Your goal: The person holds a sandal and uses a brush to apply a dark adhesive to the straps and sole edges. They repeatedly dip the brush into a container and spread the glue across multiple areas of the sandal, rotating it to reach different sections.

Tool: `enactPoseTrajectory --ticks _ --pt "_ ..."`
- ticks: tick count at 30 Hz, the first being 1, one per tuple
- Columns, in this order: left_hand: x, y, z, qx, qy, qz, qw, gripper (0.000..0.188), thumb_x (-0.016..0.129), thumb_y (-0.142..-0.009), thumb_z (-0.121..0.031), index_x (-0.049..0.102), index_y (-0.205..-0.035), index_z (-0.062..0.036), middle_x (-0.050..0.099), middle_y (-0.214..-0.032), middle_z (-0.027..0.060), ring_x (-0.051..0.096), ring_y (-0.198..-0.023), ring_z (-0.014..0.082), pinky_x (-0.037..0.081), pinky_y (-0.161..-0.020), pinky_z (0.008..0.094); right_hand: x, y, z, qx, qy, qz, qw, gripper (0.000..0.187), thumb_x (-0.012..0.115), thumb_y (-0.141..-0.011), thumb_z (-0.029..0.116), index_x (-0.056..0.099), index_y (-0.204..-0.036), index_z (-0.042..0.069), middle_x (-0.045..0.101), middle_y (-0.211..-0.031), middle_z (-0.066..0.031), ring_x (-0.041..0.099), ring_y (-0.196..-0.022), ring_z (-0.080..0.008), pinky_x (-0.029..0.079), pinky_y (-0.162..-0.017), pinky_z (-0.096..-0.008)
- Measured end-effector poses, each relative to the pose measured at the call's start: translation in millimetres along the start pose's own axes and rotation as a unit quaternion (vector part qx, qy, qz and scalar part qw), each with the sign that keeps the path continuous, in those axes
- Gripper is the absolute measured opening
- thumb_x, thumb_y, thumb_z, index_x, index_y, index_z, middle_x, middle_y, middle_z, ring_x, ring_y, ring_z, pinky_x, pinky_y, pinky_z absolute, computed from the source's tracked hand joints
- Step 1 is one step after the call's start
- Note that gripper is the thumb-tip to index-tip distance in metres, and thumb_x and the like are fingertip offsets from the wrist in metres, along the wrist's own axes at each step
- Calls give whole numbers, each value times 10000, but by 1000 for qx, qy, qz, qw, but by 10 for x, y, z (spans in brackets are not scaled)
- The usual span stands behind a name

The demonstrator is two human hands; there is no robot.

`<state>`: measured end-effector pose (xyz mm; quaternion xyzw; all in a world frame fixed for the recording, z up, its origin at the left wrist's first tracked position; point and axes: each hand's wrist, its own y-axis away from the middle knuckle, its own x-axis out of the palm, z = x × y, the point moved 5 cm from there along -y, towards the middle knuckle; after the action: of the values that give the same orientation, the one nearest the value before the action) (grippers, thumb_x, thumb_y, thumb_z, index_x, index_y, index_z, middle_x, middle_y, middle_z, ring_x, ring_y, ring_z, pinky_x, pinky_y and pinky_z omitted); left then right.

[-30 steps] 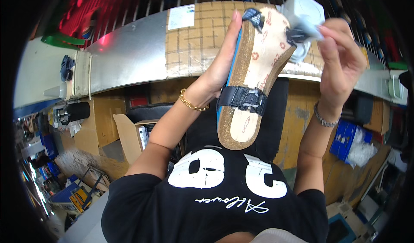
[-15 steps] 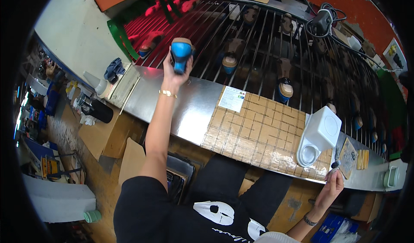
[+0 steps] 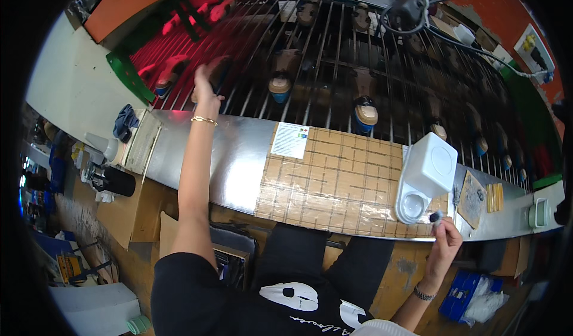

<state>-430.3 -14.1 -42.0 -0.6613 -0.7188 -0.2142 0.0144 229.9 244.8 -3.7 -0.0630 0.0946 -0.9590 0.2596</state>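
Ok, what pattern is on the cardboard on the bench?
The cardboard has dark crossing lines on tan; the head view shows it best.

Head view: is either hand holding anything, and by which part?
Right hand: a small dark item, pinched at its near end; its kind is unclear. Left hand: at a blurred shoe; whether it grips, and where, cannot be told.

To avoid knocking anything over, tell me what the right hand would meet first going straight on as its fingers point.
Probably the white plastic container, just beyond the small dark-tipped piece the right hand pinches, though depth is unclear.
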Motion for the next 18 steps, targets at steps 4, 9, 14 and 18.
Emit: enactPoseTrajectory --ticks 4,9,14,18 --pt "977 750 269 268 -252 294 882 643 768 -794 -444 687 -1200 48 724 -1134 181 664 -1056 228 472 -969 332 225 12 -97 18 18 27 999 211 601 -1021 138 684 -1066 -50 590 -877 -21 479 -754 -89 381 -684 -232" --pt "1511 723 878 371 -708 147 583 791 744 -747 -575 651 -1278 4 696 -1178 255 676 -1129 338 513 -995 396 401 88 -12 37 -2 73 997 219 650 -983 76 685 -1160 -48 637 -940 -30 538 -816 -75 426 -720 -205" --pt "1364 781 268 99 -497 359 784 317 755 -823 -227 760 -1059 -16 739 -901 111 712 -769 214 598 -645 395 -62 109 366 -33 231 -2 972 221 707 -907 25 751 -1121 -8 668 -881 -46 570 -817 -98 440 -754 -234" --pt "727 1728 -150 -15 31 407 913 558 583 -1019 -404 470 -1463 -87 516 -1447 187 516 -1334 330 467 -1060 544 -326 88 357 -31 387 -88 917 228 721 -904 62 765 -1126 37 666 -791 -66 573 -710 -105 439 -657 -258"
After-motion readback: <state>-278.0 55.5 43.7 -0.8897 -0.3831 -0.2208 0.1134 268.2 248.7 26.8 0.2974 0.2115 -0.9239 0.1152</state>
